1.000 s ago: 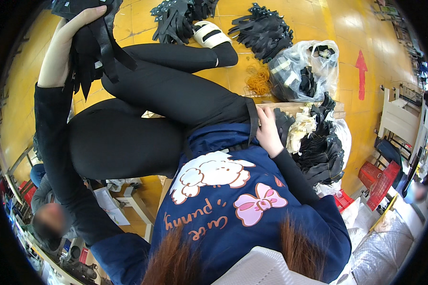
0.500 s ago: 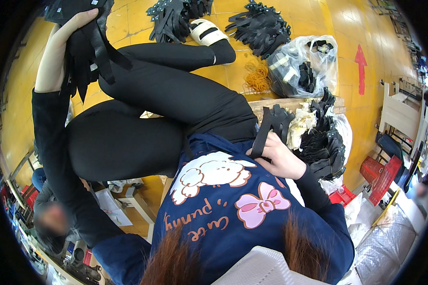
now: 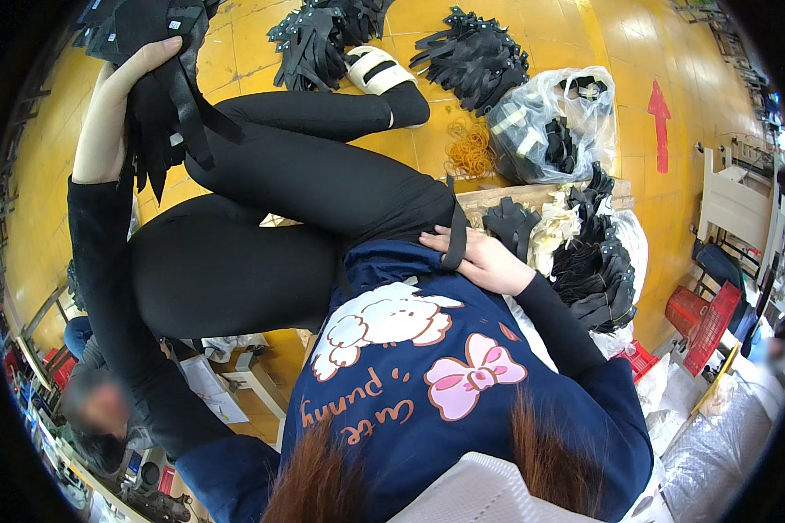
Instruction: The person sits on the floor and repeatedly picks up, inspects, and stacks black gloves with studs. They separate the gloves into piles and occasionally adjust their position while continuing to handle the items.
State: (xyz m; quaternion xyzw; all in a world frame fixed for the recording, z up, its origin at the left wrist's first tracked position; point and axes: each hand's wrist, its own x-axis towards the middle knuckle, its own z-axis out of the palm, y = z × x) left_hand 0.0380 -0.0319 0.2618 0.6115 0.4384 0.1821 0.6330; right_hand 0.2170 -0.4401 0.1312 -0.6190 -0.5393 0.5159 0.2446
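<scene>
At the upper left my left hand (image 3: 105, 131) is closed round a thick bundle of black straps (image 3: 179, 96), with the thumb lying over the top. Several strap ends dangle below it, and small white squares show on some pieces. Close to my waist, my right hand (image 3: 494, 264) holds a single black strap (image 3: 455, 231) that stands up between its fingers. Just beyond that hand lies a small pile of black straps (image 3: 512, 225), apart from the held one. Beside it are a cream-coloured crumpled material (image 3: 554, 228) and a larger heap of black straps (image 3: 593, 275).
Black strap bundles (image 3: 310, 48) (image 3: 475, 57) lie on the yellow floor near my white sandal (image 3: 379, 71). Orange rubber bands (image 3: 471, 150) sit beside a clear plastic bag (image 3: 554, 122). A red crate (image 3: 706, 322) stands at right; another person (image 3: 105, 410) is at lower left.
My right hand has moved left toward my waist, drawing one black strap away from the small pile. My left hand and its bundle have shifted slightly down and right.
</scene>
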